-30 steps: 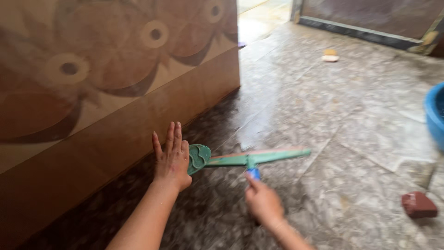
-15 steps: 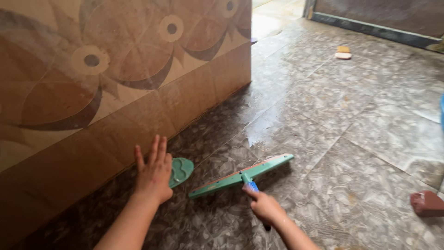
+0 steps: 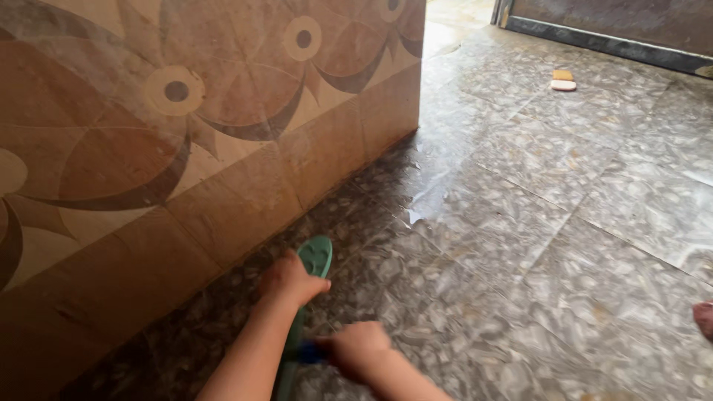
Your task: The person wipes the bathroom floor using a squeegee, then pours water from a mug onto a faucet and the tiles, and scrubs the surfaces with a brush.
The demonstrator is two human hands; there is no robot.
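1. Your left hand [image 3: 291, 281] is curled, resting on the green wiper [image 3: 306, 286] near its end; whether it grips, I cannot tell.
2. Your right hand [image 3: 356, 347] is closed around the blue handle [image 3: 308, 351].
3. The wiper lies on the wet floor [image 3: 520, 223], just beside the wall [image 3: 186, 148].
4. It seems you are wiping along the wall base; keep the blade flat.

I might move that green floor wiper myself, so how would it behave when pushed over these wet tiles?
The green floor wiper looks like thin rigid plastic, so probably light and stiff. The floor tiles shine wet, so it likely slides easily. The right hand grips its blue handle; the left hand rests on it.
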